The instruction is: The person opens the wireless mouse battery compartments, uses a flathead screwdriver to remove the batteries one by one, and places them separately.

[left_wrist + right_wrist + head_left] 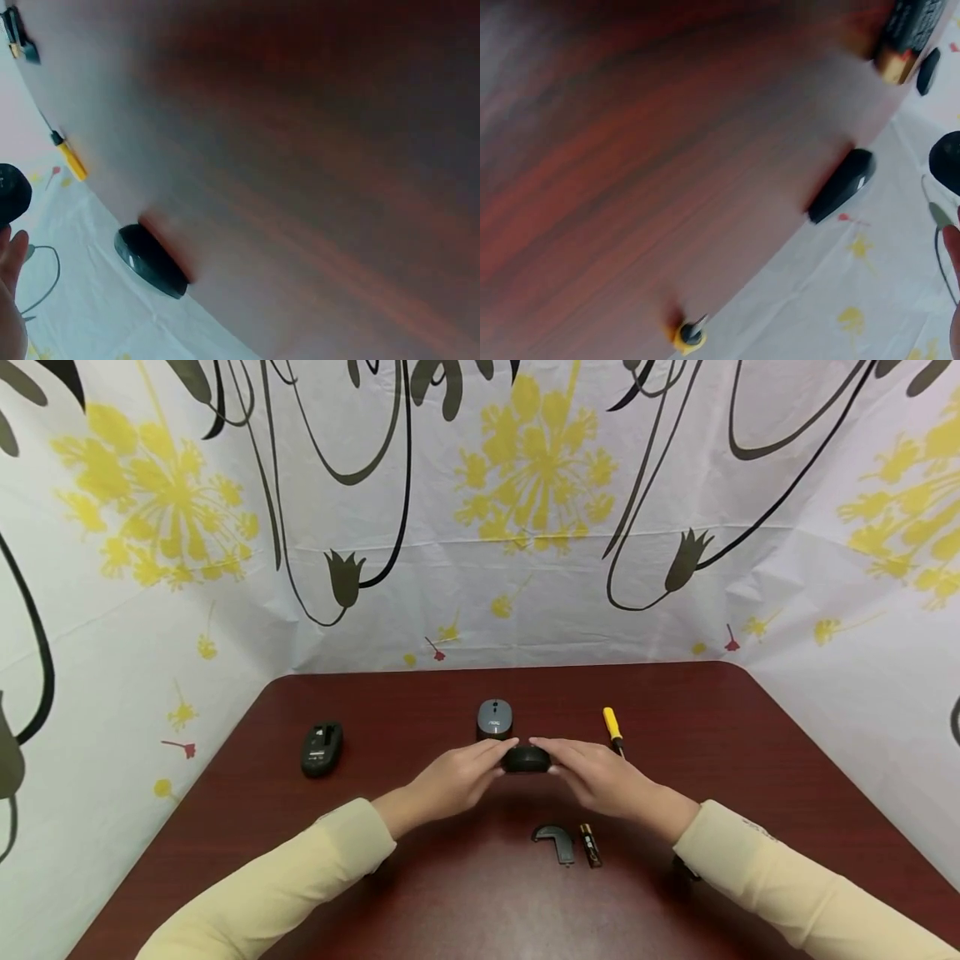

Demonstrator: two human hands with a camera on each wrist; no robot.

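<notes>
A black, rounded computer mouse (526, 759) is held between both hands, its near end toward me. My left hand (467, 774) grips its left side with the fingertips, and my right hand (600, 779) grips the right side. In the left wrist view, the held mouse (12, 196) shows at the left edge, raised off the table. Only part of it appears in the right wrist view. Just behind the hands sits a grey mouse (495, 718). Nearer to me lie a curved dark cover piece (562, 845) and a black-and-gold battery (590, 846).
A second black mouse (322, 749) lies at the left of the dark red table (420, 910), a slot showing on it. Beyond my right hand is a screwdriver (612, 725) with a yellow handle. A patterned white cloth (450, 510) hangs behind the table.
</notes>
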